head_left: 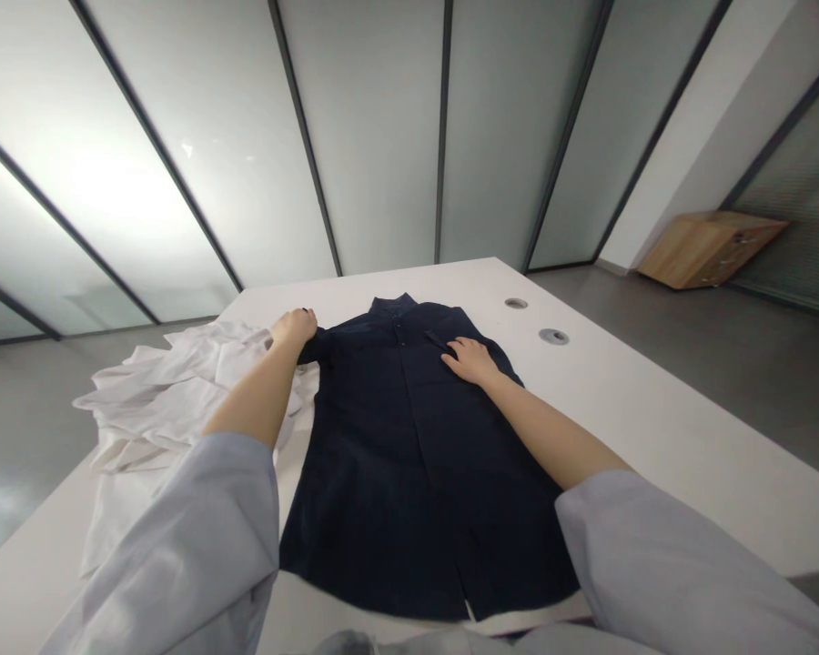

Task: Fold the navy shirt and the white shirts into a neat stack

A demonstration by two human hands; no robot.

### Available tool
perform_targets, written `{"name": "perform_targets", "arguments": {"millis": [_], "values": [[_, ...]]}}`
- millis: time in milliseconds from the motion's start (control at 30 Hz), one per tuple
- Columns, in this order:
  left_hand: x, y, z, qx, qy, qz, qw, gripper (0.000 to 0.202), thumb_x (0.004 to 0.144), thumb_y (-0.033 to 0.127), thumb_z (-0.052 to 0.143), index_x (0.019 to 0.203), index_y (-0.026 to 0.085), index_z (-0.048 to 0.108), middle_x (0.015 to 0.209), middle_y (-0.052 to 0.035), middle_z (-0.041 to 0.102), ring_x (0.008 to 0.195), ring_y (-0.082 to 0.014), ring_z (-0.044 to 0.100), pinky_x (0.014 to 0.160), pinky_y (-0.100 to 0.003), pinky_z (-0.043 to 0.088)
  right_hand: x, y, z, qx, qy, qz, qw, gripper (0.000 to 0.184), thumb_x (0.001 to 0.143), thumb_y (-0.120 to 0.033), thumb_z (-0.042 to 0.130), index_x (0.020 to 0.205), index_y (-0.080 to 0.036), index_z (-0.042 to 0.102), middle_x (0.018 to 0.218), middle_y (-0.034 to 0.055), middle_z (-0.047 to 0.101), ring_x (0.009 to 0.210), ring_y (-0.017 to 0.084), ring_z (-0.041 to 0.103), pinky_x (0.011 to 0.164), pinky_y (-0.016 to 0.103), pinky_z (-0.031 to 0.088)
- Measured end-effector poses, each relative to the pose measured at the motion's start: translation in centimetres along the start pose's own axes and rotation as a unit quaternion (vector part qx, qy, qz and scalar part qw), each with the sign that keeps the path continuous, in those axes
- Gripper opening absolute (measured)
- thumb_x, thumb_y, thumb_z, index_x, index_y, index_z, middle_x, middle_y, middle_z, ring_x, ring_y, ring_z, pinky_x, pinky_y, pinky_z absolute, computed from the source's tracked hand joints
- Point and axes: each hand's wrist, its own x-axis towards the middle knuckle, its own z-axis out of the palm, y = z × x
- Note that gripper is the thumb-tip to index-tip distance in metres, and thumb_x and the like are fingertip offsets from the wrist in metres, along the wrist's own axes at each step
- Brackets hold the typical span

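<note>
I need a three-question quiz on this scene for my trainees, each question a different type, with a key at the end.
1. Multiple choice: which part of the dark shirt is the right hand on? a) collar; b) chest; c) bottom hem.
2. True or false: the white fabric lies to the left of the dark shirt's body.
3. Count: how many round inserts show in the white table?

Key: 1 b; 2 true; 3 two.

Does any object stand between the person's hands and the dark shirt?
Nothing visible does. The left hand touches a sleeve of the dark shirt, and the right hand lies on its front. White fabric lies beside the shirt, on the left, not between.
</note>
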Motion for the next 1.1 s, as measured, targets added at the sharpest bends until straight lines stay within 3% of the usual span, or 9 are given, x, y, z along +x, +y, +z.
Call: {"name": "perform_targets", "arguments": {"millis": [100, 200, 267, 433, 567, 700, 800, 900, 1100], "values": [[0.2, 2.3, -0.8, -0.116, -0.050, 0.018, 0.992, 0.047, 0.093, 0.045, 0.038, 0.107, 0.009, 0.065, 0.112, -0.0225, 0.068, 0.107, -0.0318, 0.064, 0.088, -0.039, 0.051, 0.0, 0.0, 0.0, -0.001, 0.000, -0.001, 1.000, 0.054, 0.096, -0.047, 0.037, 0.135, -0.015, 0.053, 0.145, 0.0165, 0.045, 0.131, 0.033, 0.042, 0.106, 0.045, 0.033], [0.2, 4.2, -0.6, -0.280, -0.158, 0.091, 0.943, 0.056, 0.096, 0.051, 0.023, 0.112, 0.014, 0.062, 0.099, -0.0142, 0.073, 0.085, -0.0226, 0.071, 0.073, -0.032, 0.055, 0.0, 0.1, 0.0, -0.002, -0.002, -0.002, 1.000, 0.054, 0.096, -0.048, 0.037, 0.136, -0.015, 0.053, 0.146, 0.0165, 0.044, 0.131, 0.033, 0.041, 0.106, 0.046, 0.033], [-0.1, 5.0, 0.2, -0.314, -0.178, 0.128, 0.924, 0.056, 0.097, 0.048, 0.021, 0.117, 0.013, 0.059, 0.099, -0.0134, 0.073, 0.081, -0.0204, 0.071, 0.072, -0.031, 0.055, 0.0, 0.1, 0.0, -0.004, -0.003, -0.001, 1.000, 0.054, 0.096, -0.048, 0.037, 0.136, -0.015, 0.052, 0.146, 0.0160, 0.044, 0.131, 0.033, 0.041, 0.106, 0.046, 0.033], [-2.4, 5.1, 4.5, -0.096, -0.152, 0.218, 0.959, 0.036, 0.087, 0.039, 0.049, 0.107, 0.015, 0.067, 0.109, -0.0114, 0.071, 0.102, -0.0245, 0.066, 0.090, -0.032, 0.049, 0.1, 0.3, 0.3, -0.006, -0.008, -0.002, 1.000, 0.056, 0.095, -0.048, 0.036, 0.137, -0.015, 0.050, 0.147, 0.0162, 0.043, 0.132, 0.033, 0.041, 0.107, 0.046, 0.032], [-5.6, 4.0, 8.4, 0.077, -0.117, 0.306, 0.942, 0.056, 0.090, 0.047, 0.044, 0.136, 0.016, 0.051, 0.144, -0.0139, 0.049, 0.132, -0.0286, 0.045, 0.108, -0.038, 0.035, 0.3, 0.2, 0.5, -0.011, -0.021, 0.000, 1.000, 0.060, 0.095, -0.051, 0.033, 0.142, -0.016, 0.044, 0.150, 0.0158, 0.038, 0.137, 0.032, 0.034, 0.110, 0.046, 0.026], [-8.3, 3.1, 10.4, 0.124, -0.090, 0.228, 0.961, 0.070, 0.092, 0.060, 0.029, 0.148, 0.018, 0.034, 0.157, -0.0154, 0.026, 0.142, -0.0369, 0.026, 0.110, -0.052, 0.028, 0.1, -0.3, 0.3, -0.017, -0.048, 0.032, 0.998, 0.065, 0.095, -0.055, 0.028, 0.148, -0.018, 0.035, 0.155, 0.0146, 0.031, 0.141, 0.034, 0.026, 0.113, 0.049, 0.020], [-8.5, 3.2, 9.8, 0.126, -0.090, 0.200, 0.967, 0.072, 0.090, 0.064, 0.028, 0.141, 0.016, 0.043, 0.149, -0.0189, 0.040, 0.134, -0.0392, 0.040, 0.104, -0.051, 0.036, -0.4, -0.9, -0.1, -0.019, -0.065, 0.044, 0.997, 0.066, 0.096, -0.053, 0.025, 0.149, -0.016, 0.033, 0.156, 0.0157, 0.027, 0.142, 0.034, 0.024, 0.113, 0.050, 0.019], [-6.7, 3.4, 8.2, 0.100, -0.075, 0.168, 0.978, 0.063, 0.093, 0.058, 0.027, 0.127, 0.014, 0.055, 0.124, -0.0199, 0.062, 0.115, -0.0342, 0.058, 0.093, -0.045, 0.046, -1.0, -1.4, -0.4, -0.028, -0.071, 0.042, 0.996, 0.066, 0.095, -0.052, 0.025, 0.149, -0.014, 0.032, 0.156, 0.0170, 0.028, 0.142, 0.035, 0.025, 0.113, 0.050, 0.019], [-0.7, 1.5, 7.2, 0.073, -0.048, 0.069, 0.994, 0.043, 0.087, 0.032, 0.044, 0.123, 0.014, 0.060, 0.120, -0.0176, 0.065, 0.111, -0.0294, 0.062, 0.089, -0.037, 0.049, -1.6, -1.5, -0.4, -0.046, -0.074, 0.035, 0.996, 0.066, 0.095, -0.051, 0.025, 0.149, -0.014, 0.033, 0.155, 0.0177, 0.029, 0.141, 0.036, 0.025, 0.112, 0.051, 0.019]]}}
